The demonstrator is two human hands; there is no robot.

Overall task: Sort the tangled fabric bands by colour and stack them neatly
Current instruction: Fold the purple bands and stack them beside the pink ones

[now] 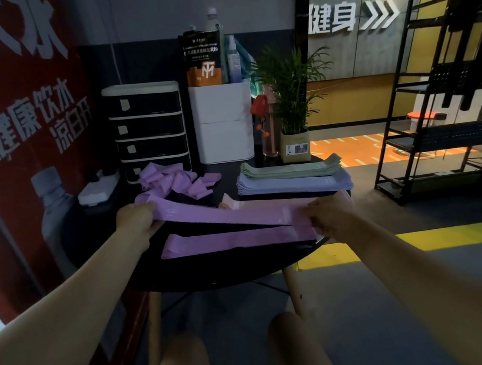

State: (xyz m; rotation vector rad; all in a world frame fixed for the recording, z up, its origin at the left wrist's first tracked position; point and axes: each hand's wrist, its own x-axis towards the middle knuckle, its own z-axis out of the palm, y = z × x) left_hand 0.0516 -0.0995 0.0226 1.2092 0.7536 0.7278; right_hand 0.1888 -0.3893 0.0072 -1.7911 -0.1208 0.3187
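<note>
One purple band (pixel 225 214) is held stretched above the dark round table (pixel 216 276), pinched at its ends by the left hand (pixel 137 218) and the right hand (pixel 330 214). A second flat purple band (pixel 236 241) lies beneath; a tangled purple heap (pixel 177 181) sits behind. Two folded stacks, green (pixel 291 168) upon lilac-blue (pixel 293 184), lie rightward. Band markings cannot be read.

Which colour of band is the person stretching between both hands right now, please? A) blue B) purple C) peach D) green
B: the left hand and right hand each grip one end of a purple band, held above another purple band lying flat on the table; the green stack and blue stack lie untouched farther back.
</note>
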